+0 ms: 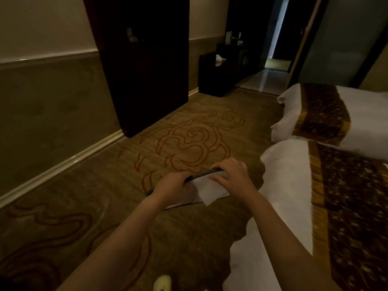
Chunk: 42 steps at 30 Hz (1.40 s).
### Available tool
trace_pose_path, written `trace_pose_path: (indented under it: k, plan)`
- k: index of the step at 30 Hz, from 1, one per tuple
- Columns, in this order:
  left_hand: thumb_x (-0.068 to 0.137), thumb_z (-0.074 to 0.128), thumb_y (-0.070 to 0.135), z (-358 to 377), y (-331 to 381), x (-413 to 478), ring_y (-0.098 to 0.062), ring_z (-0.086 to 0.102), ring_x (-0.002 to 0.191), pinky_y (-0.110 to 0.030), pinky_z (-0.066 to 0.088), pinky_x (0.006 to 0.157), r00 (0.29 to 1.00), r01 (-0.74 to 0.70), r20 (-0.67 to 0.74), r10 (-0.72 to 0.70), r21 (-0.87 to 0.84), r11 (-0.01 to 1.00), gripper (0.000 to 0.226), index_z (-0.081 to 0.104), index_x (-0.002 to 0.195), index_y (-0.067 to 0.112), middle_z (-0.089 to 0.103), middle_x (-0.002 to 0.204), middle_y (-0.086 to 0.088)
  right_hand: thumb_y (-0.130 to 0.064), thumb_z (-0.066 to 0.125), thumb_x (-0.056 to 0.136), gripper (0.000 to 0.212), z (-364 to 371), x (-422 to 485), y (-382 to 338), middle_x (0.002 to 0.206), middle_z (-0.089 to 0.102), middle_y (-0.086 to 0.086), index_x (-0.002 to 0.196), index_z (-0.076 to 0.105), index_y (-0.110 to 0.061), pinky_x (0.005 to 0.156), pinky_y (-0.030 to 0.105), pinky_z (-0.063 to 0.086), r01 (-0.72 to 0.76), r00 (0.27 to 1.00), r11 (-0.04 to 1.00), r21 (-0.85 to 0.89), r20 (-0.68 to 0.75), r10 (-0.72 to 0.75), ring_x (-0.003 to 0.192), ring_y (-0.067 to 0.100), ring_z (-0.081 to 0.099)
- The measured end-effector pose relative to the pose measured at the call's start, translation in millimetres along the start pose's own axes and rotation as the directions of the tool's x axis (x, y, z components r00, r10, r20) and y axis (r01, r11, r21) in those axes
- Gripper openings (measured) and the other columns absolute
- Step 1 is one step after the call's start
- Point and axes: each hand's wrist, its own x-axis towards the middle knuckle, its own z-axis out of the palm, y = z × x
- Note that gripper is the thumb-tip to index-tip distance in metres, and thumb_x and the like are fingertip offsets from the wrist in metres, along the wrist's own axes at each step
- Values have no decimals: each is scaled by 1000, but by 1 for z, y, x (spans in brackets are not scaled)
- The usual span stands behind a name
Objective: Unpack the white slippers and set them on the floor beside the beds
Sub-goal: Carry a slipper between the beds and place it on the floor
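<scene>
The left hand (pixel 171 186) and right hand (pixel 232 175) are gripping the slippers (pixel 210 191) mid-frame above swirl-patterned carpet (pixel 189 133), beds (pixel 294 196) lying right, a dark cabinet (pixel 144 70) standing upper centre.

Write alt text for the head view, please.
The left hand and right hand grip white slippers with a dark sole edge above patterned carpet. Two white beds with brown-gold runners stand at right.

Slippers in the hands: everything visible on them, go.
The white slippers look flat and cloth-like, with a dark strip, likely a sole edge, along the top. One white corner points down. The left hand and right hand grip the top edge, above the carpet, beside the near bed. Wrapper: cannot tell.
</scene>
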Motion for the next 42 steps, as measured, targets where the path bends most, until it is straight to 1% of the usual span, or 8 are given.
trace_pose_path:
  k: [6, 10, 14, 20, 26, 32, 35, 42]
  plan:
    - [95, 44, 22, -1, -67, 124, -27, 59, 107, -24, 41, 74, 990, 121, -46, -132, -191, 974, 33, 58, 124, 15, 64, 122, -9, -41, 55, 86, 59, 48, 109, 47, 144, 39, 3, 138, 35, -21, 108, 43, 28, -396, 907, 913, 100, -115, 406, 133, 25, 29]
    - [95, 47, 25, -16, -103, 207, -24, 57, 111, -22, 38, 76, 957, 262, 5, -290, -444, 857, 37, 54, 128, 10, 61, 125, -9, -49, 53, 86, 73, 77, 185, 67, 149, 33, 10, 143, 23, -16, 109, 41, 31, -632, 744, 615, 472, 146, 652, 134, 27, 34]
    - [94, 51, 22, -25, -120, 295, -23, 57, 102, -25, 39, 76, 950, 293, 76, -302, -548, 784, 33, 57, 120, 4, 62, 119, -13, -49, 50, 88, 64, 105, 256, 75, 142, 43, 10, 138, 33, -13, 100, 36, 41, -715, 663, 466, 521, 294, 688, 125, 25, 46]
    - [90, 59, 21, -8, -117, 402, -26, 60, 105, -34, 52, 82, 928, 367, 264, -261, -760, 536, 38, 51, 124, 7, 61, 122, -14, -29, 61, 86, 48, 112, 337, 130, 118, 55, 3, 127, 44, -11, 83, 34, 53, -667, 577, 320, 673, 195, 793, 97, 15, 53]
    - [84, 66, 22, 15, -105, 548, -15, 61, 82, -24, 48, 55, 888, 459, 414, -202, -762, 457, 18, 52, 96, 20, 61, 96, 0, -25, 60, 86, 41, 120, 426, 232, 109, 57, 0, 124, 48, -14, 56, 16, 41, -596, 537, 289, 749, 105, 837, 77, 1, 51]
    - [93, 52, 27, 7, -79, 704, -19, 59, 89, -27, 50, 63, 884, 465, 439, -161, -790, 400, 36, 51, 126, 10, 61, 106, -5, -25, 63, 85, 48, 100, 534, 344, 126, 56, 9, 128, 46, -10, 80, 33, 52, -540, 519, 257, 802, 76, 852, 103, 21, 56]
    - [97, 45, 22, -4, -70, 766, -20, 60, 89, -26, 49, 61, 882, 468, 443, -157, -794, 389, 34, 48, 129, 13, 60, 116, -10, -26, 63, 85, 43, 93, 582, 387, 122, 58, 8, 123, 51, -11, 68, 25, 50, -517, 547, 267, 813, 75, 834, 94, 15, 58]
    - [97, 45, 18, 7, -53, 910, -19, 55, 73, -27, 45, 57, 843, 527, 525, -117, -764, 371, 21, 60, 105, 5, 58, 85, -9, -26, 65, 83, 47, 92, 664, 493, 122, 59, 7, 125, 50, -12, 65, 25, 49, -508, 495, 197, 838, 97, 863, 94, 16, 59]
